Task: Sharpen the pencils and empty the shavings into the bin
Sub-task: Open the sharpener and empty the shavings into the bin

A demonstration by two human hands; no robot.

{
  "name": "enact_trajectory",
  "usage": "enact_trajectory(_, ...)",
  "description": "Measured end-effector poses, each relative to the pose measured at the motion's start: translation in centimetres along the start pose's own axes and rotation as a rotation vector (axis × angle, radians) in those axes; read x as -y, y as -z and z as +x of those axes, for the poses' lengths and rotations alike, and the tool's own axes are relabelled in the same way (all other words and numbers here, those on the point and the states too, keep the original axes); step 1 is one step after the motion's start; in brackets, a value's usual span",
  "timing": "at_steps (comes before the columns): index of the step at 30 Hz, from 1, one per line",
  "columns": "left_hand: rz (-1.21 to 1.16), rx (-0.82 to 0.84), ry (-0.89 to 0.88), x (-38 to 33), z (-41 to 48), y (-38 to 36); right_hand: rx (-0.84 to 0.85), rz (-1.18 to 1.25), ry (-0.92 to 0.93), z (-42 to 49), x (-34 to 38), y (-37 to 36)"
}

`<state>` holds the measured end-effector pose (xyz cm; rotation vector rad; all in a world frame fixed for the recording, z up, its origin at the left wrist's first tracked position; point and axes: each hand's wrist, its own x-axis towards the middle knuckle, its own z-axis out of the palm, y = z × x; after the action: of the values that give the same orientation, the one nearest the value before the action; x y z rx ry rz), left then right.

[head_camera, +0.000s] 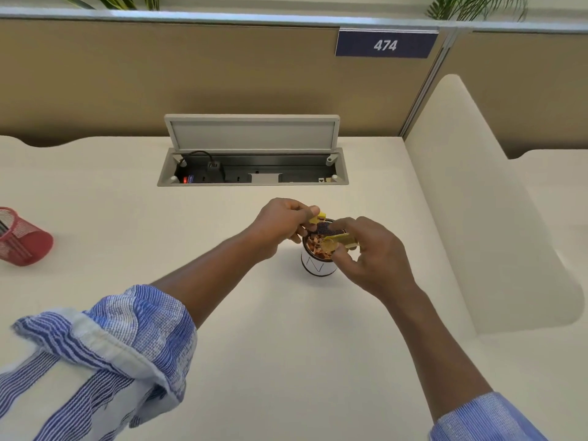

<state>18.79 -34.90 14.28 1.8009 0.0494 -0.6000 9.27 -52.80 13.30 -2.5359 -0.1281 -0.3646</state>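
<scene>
Head view looked down on a pale desk (159, 218) where both forearms reached forward and met over a small white bin (318, 267). The bin stood upright on the desk, a little right of centre, and held a heap of orange-brown shavings (313, 244) up near its rim.

The left hand (281, 227) hovered just left of the bin's mouth, its thumb and curled fingers pinching a small yellow sharpener block (319, 217). The block stuck out past the fingertips, above the far edge of the bin. The right hand (370, 254) hung over the bin's right side, its thumb and fingers closed round a yellow shavings case (343, 239). The case lay tilted, one end low over the shavings; whether it touched them could not be told. A dark patch between the two yellow pieces was too blurred to name.

Both arms wore blue-and-white striped sleeves (105, 354), the left one rolled back above the forearm.

At the left edge of the desk, well apart from the bin, a red mesh pencil holder (24, 238) showed thin dark sticks inside. Behind the hands, a recessed power box (253, 173) sat in the desk with its grey lid (251, 132) raised. A blue sign (385, 44) reading 474 hung on the tan partition (127, 74) behind.
</scene>
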Motion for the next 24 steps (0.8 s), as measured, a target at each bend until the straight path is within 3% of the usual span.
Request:
enact_trajectory(12, -0.156, 0.055, 0.096, -0.56, 0.42, 0.01, 0.045, 0.052, -0.032, 0.41, 0.68, -0.73)
enact_trajectory(20, -0.084, 0.046, 0.076, -0.39, 0.8, -0.1, 0.01, 0.036, -0.049, 0.35, 0.03, -0.36)
enact_trajectory(24, -0.076, 0.065, 0.061, -0.43, 0.85, -0.33, 0.043, 0.151, -0.074, 0.45, 0.31, -0.2)
